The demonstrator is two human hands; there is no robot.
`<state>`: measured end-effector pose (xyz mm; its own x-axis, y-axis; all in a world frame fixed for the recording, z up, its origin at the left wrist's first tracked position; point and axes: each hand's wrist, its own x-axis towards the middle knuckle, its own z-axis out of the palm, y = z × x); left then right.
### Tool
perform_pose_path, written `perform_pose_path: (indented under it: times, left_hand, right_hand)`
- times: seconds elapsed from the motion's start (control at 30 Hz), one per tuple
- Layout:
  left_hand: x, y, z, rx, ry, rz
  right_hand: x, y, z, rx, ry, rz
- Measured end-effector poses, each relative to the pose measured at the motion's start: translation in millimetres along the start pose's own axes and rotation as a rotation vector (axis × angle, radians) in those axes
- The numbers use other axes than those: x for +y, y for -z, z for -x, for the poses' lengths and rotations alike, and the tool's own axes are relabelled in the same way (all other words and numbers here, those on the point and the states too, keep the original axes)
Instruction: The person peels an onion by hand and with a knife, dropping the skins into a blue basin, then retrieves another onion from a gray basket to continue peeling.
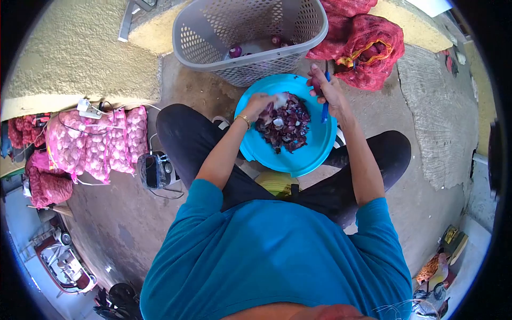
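Over the right rim of a round blue basin [321, 140], my right hand [332, 92] is closed around a red onion [317, 81] and a knife with a blue handle [325, 113]. The knife's thin dark blade points away from me. My left hand [258, 105], with a bracelet at the wrist, is over the basin's left part, its fingers drawn together. A whitish blur shows at its fingertips, and I cannot make out what it is. Below lies a heap of dark purple onion skins [290, 125] with a few pale pieces in it.
Just beyond the basin stands a grey perforated plastic basket [250, 63] with a few red onions [236, 52] inside. Red mesh sacks [368, 69] lie to its right. Pink mesh bags of bulbs [98, 141] lean on the left wall, near a small dark device [156, 170] with cables.
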<state>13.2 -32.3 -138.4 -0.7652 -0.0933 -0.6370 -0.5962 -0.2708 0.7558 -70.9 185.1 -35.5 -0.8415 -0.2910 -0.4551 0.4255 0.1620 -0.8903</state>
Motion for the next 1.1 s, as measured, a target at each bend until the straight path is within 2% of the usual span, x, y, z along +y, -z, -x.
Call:
perform_pose_path:
  times: [0.07,0.13,0.2,0.23,0.33,0.4,0.5,0.57,0.67,0.73,0.77,0.8,0.87,0.9,0.97,1.03,1.07,1.1]
  left_hand:
    - [-42.8,8.5,-33.9,-0.044,0.270,-0.165]
    - [-86.0,4.8,-52.0,-0.207,0.266,0.152]
    - [-148.3,3.7,-98.5,0.042,0.204,-0.081]
    - [-151.9,-9.1,-97.3,0.192,0.296,0.075]
    - [-155.1,-24.6,-98.2,0.175,0.328,0.114]
    - [-157.1,-31.5,-98.8,0.198,0.331,0.052]
    - [-160.9,-36.0,-101.7,0.137,0.208,0.095]
    - [-170.7,-32.1,-111.9,0.144,0.164,0.036]
    - [-188.9,-30.4,-125.4,0.195,0.121,0.006]
    - [-188.8,-31.4,-114.6,0.237,0.095,0.138]
    - [-187.1,-26.2,-111.1,0.154,0.128,0.222]
    - [-188.2,-24.9,-112.2,0.162,0.126,0.222]
    - [-191.9,-25.8,-114.4,0.429,-0.194,-0.060]
    - [-135.8,-40.8,-67.0,0.288,-0.206,0.248]
    - [-60.5,-70.1,-1.9,0.200,-0.164,0.548]
    - [-17.2,-78.6,29.2,-0.014,-0.534,0.557]
    - [1.7,-81.7,42.8,-0.006,-0.532,0.555]
    - [20.2,-83.8,54.7,-0.018,-0.676,0.398]
  right_hand:
    - [-10.7,-2.6,9.1,-0.095,-0.077,0.008]
    - [-14.4,-5.0,16.3,-0.140,-0.098,0.032]
    - [-12.8,-11.1,22.4,-0.282,0.155,-0.005]
    - [-16.8,-9.8,26.6,-0.300,0.133,0.077]
    - [-21.8,-14.5,32.8,-0.222,0.233,0.121]
    - [-26.4,-9.8,31.3,-0.234,0.181,0.136]
    - [-19.4,-10.5,20.7,-0.246,0.236,0.023]
    - [-14.0,-13.6,20.0,-0.205,0.389,-0.075]
    - [-16.2,-12.9,20.8,-0.200,0.398,-0.017]
    - [-19.5,-12.6,22.4,-0.204,0.368,-0.027]
    - [-20.3,-12.1,23.1,-0.202,0.334,-0.034]
    - [-19.4,-12.9,22.6,-0.209,0.335,-0.038]
    - [-14.5,-16.3,19.3,-0.176,0.288,-0.168]
    - [-10.1,-20.5,17.5,-0.104,0.356,-0.148]
    - [-16.8,-26.8,27.2,-0.085,0.294,-0.202]
    - [-7.9,-29.8,29.0,-0.037,0.234,-0.260]
    - [-3.5,-32.6,30.8,-0.042,0.228,-0.263]
    - [-0.6,-35.6,32.6,-0.024,0.227,-0.272]
